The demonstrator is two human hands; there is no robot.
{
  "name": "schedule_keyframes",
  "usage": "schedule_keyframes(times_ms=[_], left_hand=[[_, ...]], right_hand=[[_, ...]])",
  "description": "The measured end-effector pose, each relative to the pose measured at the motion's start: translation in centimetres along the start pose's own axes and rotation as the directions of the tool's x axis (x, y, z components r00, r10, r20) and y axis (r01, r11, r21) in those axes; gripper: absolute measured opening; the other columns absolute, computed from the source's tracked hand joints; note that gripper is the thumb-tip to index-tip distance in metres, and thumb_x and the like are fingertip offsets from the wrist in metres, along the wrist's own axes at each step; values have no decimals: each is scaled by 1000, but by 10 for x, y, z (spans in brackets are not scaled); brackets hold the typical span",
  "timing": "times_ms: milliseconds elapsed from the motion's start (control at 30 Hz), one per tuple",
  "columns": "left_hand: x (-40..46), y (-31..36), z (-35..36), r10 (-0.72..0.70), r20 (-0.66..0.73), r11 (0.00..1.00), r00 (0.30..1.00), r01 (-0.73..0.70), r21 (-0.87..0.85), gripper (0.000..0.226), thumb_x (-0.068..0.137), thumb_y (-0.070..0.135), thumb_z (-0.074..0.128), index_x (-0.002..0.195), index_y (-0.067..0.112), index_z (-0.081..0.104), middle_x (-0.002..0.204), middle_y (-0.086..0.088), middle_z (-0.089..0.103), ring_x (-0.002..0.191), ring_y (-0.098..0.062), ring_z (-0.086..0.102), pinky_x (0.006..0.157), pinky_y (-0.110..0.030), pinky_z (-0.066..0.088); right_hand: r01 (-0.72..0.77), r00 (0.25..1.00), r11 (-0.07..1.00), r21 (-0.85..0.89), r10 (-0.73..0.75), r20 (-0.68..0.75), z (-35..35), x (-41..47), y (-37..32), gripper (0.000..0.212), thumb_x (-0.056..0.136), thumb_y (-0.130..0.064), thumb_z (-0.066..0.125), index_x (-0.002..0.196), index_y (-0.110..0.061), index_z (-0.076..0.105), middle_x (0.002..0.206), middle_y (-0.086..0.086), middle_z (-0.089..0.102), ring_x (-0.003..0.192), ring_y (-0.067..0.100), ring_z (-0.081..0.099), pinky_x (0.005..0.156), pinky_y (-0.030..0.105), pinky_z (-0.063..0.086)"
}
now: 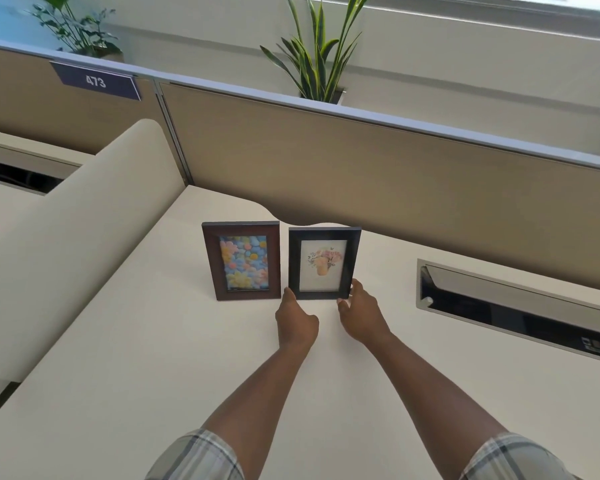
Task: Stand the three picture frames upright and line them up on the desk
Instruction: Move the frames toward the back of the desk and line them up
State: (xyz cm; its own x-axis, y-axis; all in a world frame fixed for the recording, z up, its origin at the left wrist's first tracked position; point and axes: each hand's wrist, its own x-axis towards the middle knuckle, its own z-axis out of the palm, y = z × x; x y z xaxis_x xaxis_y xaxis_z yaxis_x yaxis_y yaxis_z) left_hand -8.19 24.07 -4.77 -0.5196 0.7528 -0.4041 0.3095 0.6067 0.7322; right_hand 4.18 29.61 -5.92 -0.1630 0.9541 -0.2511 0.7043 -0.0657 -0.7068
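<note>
Two picture frames stand upright side by side on the white desk (153, 341). The brown frame (242, 260) with a colourful flower picture is on the left. The black frame (323, 263) with a pale bouquet picture is on the right. My left hand (295, 322) touches the black frame's lower left corner. My right hand (360, 311) grips its lower right edge with thumb and fingers. A third frame is not in view.
A beige partition (360, 174) runs behind the frames, with a snake plant (317, 53) beyond it. A cable slot with a metal rim (513, 303) is sunk in the desk to the right. A low curved divider (83, 216) borders the desk's left side.
</note>
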Motion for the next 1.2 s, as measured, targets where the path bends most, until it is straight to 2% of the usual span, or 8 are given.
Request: schedule_keyframes(times_ms=[167,400,567,667,767,867,967,1200], left_hand=[[-1,1,-5,-4,25,1000,1000,4,20,82,85,-5,60,154,8,17,148,-15,47,134,-33,47,106,-38,46],[-2,0,-6,-17,45,999,999,16,28,82,86,-4,60,154,8,17,150,-14,44,136,-32,46,106,-35,45],[-20,1,-2,-16,56,1000,998,16,16,73,86,-2,59,151,6,28,150,-15,44,135,-31,46,104,-33,45],[-40,1,-2,34,90,999,995,-33,-15,56,83,-3,55,137,7,48,137,-14,55,124,-28,55,97,-30,48],[-66,2,2,111,162,994,981,-111,-9,38,81,-1,52,116,8,62,119,-11,66,95,-18,61,77,-21,48],[-103,8,15,200,263,977,944,-213,23,30,81,1,51,105,11,66,109,-7,69,83,-14,59,59,-13,41],[-143,11,36,264,387,954,883,-298,29,32,78,-1,53,105,10,66,105,-9,70,91,-20,65,68,-19,44],[-234,17,115,346,657,902,670,-429,-38,44,74,5,58,113,23,63,102,-3,70,90,-15,65,62,-17,45]], right_hand=[[-2,1000,1000,-19,2,6,0,0,0,46,96,-16,54,140,-14,40,138,9,56,124,30,54,96,32,43],[-1,1000,999,-49,2,20,-2,1,-3,45,95,-18,55,137,-11,41,136,11,57,122,31,55,93,31,44],[-82,997,992,-92,81,-11,-7,-19,0,56,97,-25,52,147,-11,30,148,13,44,134,31,45,107,39,38],[-92,995,994,-64,90,-43,-19,-50,8,49,97,-24,51,141,-12,37,141,13,51,127,29,50,103,39,43],[-83,993,995,-47,79,-83,-33,-90,20,40,96,-21,51,134,-12,43,132,12,57,119,27,55,96,35,45],[-79,989,996,-29,75,-130,-53,-137,37,34,96,-19,49,129,-10,46,125,12,61,114,26,57,90,33,45],[-96,983,994,-55,86,-162,-71,-181,55,32,96,-19,46,126,-10,48,117,12,63,107,28,59,84,35,47],[-235,951,969,-79,213,-224,-107,-281,129,24,94,-16,44,113,-9,56,106,13,67,98,30,62,71,34,45]])
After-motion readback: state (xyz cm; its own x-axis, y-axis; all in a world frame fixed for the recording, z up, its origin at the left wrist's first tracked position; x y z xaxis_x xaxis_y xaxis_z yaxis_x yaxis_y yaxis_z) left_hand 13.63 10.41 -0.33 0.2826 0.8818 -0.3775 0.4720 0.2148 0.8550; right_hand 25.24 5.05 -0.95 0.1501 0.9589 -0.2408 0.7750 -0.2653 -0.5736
